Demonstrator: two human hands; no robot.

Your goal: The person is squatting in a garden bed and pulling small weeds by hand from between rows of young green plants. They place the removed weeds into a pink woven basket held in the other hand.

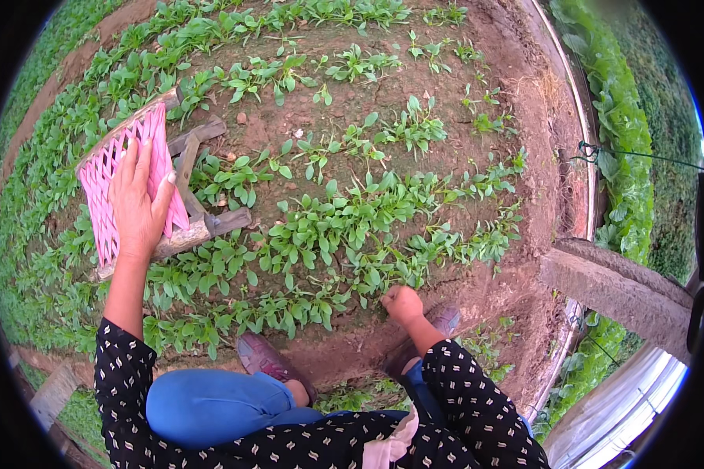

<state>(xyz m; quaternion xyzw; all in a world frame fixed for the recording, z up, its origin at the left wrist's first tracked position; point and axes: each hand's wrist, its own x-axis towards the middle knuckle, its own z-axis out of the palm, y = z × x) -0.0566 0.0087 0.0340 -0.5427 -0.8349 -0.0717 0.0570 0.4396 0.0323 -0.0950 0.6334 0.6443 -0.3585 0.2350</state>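
Note:
My left hand [138, 196] lies flat, fingers apart, on the pink woven-strap seat [104, 217] of a small wooden stool. That stool tilts among the leafy seedlings, its wooden legs [192, 164] pointing right. My right hand [403, 303] is low at the near edge of the bed, fingers curled in. Its fingertips are beside a row of green leafy plants [381, 275]; whether a stem is between them is hidden.
My shoes [273, 360] stand in the soil furrow [340, 360] below the rows. At the right are a concrete post [616, 290], a pale border strip [584, 117], a tied green cord [633, 153] and plastic sheeting [616, 404]. Lettuce-like plants [625, 129] grow beyond the border.

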